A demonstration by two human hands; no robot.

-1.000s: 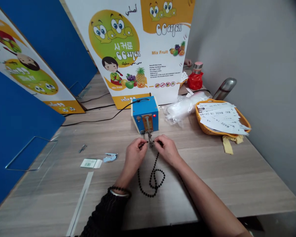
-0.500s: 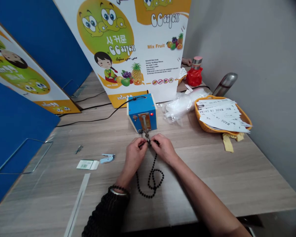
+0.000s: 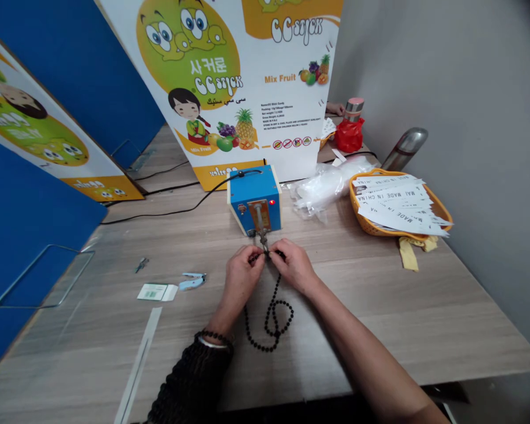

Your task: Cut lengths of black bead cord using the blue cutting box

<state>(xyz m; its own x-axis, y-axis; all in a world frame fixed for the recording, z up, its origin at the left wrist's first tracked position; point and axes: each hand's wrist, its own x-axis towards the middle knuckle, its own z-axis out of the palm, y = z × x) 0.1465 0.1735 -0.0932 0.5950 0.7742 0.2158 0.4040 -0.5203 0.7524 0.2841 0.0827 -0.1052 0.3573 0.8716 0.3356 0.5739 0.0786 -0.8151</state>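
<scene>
A string of black beads [image 3: 268, 348] hangs in a loop from between my hands, its lower part lying curled on the table. My left hand [image 3: 244, 272] pinches one part of the string and my right hand [image 3: 292, 265] pinches another, fingertips close together. Both hold it at the metal tip of a small blue machine [image 3: 255, 191], whose red light is lit. My fingers cover the exact spot where the beads meet the tip.
Left of my hands lie a light-blue stapler [image 3: 192, 282], a small box [image 3: 156, 292] and a pale strip [image 3: 138, 365]. To the right stand a yellow basket [image 3: 444, 217] of printed paper strips, clear plastic bags [image 3: 322, 187] and a steel flask [image 3: 406, 149]. A large printed carton [image 3: 287, 126] rises behind.
Almost nothing differs. Both hands keep their grip on the bead string at the machine's tip; the whole view has shifted very slightly.
</scene>
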